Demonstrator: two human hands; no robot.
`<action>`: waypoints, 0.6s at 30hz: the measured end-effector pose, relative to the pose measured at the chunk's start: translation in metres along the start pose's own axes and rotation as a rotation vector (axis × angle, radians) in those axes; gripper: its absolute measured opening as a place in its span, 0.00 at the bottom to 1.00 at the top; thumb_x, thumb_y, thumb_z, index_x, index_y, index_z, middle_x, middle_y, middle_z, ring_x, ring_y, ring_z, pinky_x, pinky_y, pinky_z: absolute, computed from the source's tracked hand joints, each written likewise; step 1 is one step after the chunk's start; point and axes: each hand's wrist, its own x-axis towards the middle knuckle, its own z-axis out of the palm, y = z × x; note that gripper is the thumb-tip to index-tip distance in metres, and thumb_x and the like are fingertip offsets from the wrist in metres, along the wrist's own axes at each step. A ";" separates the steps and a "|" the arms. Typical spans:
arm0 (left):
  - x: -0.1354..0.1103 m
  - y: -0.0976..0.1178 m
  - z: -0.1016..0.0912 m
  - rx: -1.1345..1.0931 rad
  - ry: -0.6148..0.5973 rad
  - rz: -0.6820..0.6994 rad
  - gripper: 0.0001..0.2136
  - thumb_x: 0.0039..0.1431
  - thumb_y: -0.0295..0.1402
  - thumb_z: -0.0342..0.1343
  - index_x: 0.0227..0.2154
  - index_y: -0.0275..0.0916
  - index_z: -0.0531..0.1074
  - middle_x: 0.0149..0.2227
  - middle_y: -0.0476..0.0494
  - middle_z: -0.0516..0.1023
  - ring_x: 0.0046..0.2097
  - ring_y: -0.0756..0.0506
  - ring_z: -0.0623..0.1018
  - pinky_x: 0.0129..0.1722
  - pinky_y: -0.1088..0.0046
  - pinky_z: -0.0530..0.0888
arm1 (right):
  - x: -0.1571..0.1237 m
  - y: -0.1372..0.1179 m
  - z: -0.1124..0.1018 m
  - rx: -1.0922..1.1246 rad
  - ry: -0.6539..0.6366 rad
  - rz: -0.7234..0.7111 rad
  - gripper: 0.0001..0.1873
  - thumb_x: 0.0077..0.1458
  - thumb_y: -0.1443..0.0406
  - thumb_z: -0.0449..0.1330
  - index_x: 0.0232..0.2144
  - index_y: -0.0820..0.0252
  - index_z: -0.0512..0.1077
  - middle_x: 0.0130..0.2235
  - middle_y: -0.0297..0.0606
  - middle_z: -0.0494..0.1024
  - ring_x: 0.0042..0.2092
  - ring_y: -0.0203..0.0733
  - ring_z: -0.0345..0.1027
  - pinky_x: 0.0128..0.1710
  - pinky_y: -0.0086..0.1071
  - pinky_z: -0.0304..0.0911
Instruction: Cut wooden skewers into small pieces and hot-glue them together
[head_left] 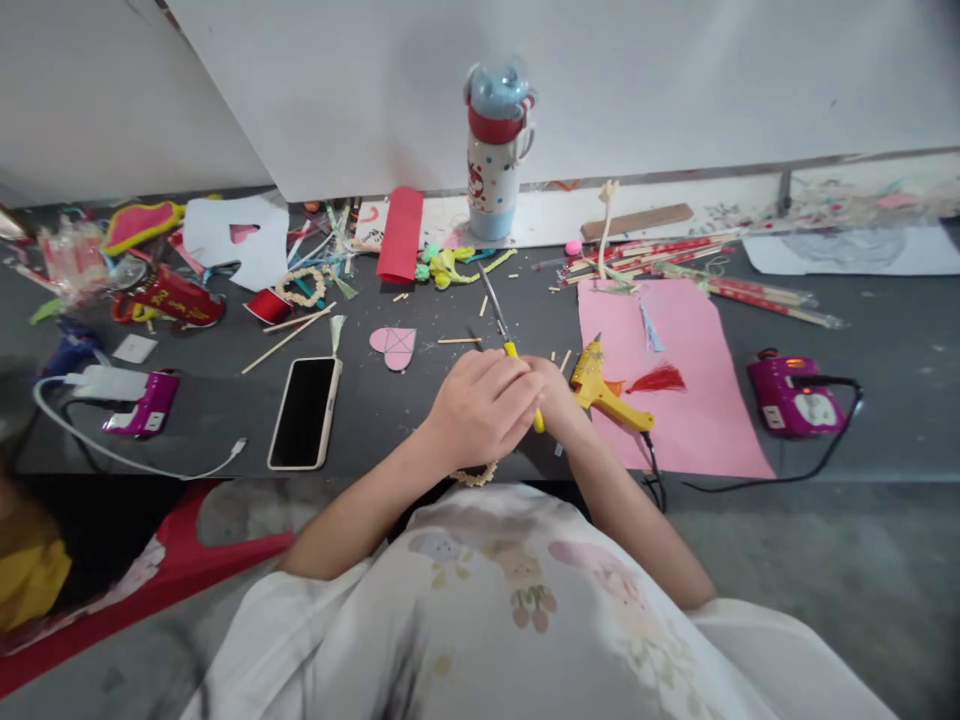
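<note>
My left hand (484, 405) and my right hand (559, 400) meet at the near edge of the dark table (375, 400), fingers curled together. Yellow-handled scissors (501, 325) stick out from between them, blades pointing away from me; which hand grips the handle is unclear. A beaded ring (474, 476) peeks out below my left wrist. A yellow glue gun (604, 392) lies just right of my right hand on a pink paper sheet (675, 400), beside a red tassel (658, 379).
A black phone (305, 411) lies left of my hands, a pink paper heart (394, 346) beyond it. A dotted bottle (495, 150) stands at the back by a red paper roll (400, 235). Sticks, scraps and purple devices (791, 395) lie scattered.
</note>
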 end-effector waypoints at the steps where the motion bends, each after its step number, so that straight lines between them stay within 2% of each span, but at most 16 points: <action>1: -0.005 -0.001 -0.003 -0.012 0.004 -0.028 0.07 0.60 0.28 0.48 0.37 0.36 0.70 0.35 0.42 0.76 0.37 0.45 0.71 0.37 0.67 0.65 | 0.000 0.001 0.000 0.023 -0.010 0.020 0.17 0.57 0.58 0.48 0.23 0.62 0.67 0.22 0.36 0.70 0.27 0.37 0.63 0.27 0.30 0.57; 5: -0.016 -0.007 -0.008 -0.021 -0.025 -0.121 0.08 0.61 0.29 0.46 0.37 0.36 0.71 0.35 0.42 0.77 0.36 0.46 0.72 0.37 0.67 0.67 | 0.000 0.002 0.004 0.082 -0.023 0.100 0.22 0.54 0.51 0.48 0.20 0.61 0.64 0.17 0.33 0.63 0.22 0.34 0.57 0.23 0.28 0.51; 9: -0.019 -0.014 -0.010 -0.030 -0.074 -0.193 0.10 0.63 0.29 0.44 0.36 0.36 0.71 0.35 0.42 0.77 0.37 0.46 0.72 0.40 0.67 0.68 | 0.000 0.002 0.009 0.070 -0.041 0.098 0.23 0.52 0.48 0.50 0.19 0.60 0.63 0.16 0.32 0.62 0.22 0.34 0.56 0.23 0.28 0.50; 12: -0.025 -0.024 -0.016 -0.031 -0.067 -0.266 0.11 0.63 0.29 0.43 0.36 0.36 0.71 0.35 0.43 0.77 0.37 0.46 0.72 0.40 0.68 0.68 | 0.001 0.003 0.011 0.069 -0.035 0.136 0.26 0.51 0.43 0.50 0.20 0.60 0.63 0.16 0.32 0.61 0.21 0.34 0.57 0.23 0.28 0.51; 15: -0.038 -0.049 -0.029 0.070 -0.102 -0.407 0.13 0.65 0.31 0.40 0.37 0.38 0.71 0.36 0.43 0.77 0.38 0.46 0.72 0.42 0.68 0.67 | 0.002 0.007 0.011 0.062 -0.029 0.187 0.30 0.50 0.39 0.48 0.21 0.59 0.63 0.17 0.32 0.62 0.21 0.34 0.57 0.22 0.28 0.51; 18: -0.054 -0.089 -0.052 0.269 -0.281 -0.598 0.15 0.64 0.33 0.39 0.35 0.38 0.72 0.37 0.42 0.78 0.40 0.43 0.73 0.42 0.66 0.67 | 0.004 0.013 0.013 0.047 -0.020 0.181 0.31 0.50 0.37 0.46 0.21 0.58 0.61 0.17 0.31 0.62 0.20 0.33 0.56 0.21 0.28 0.50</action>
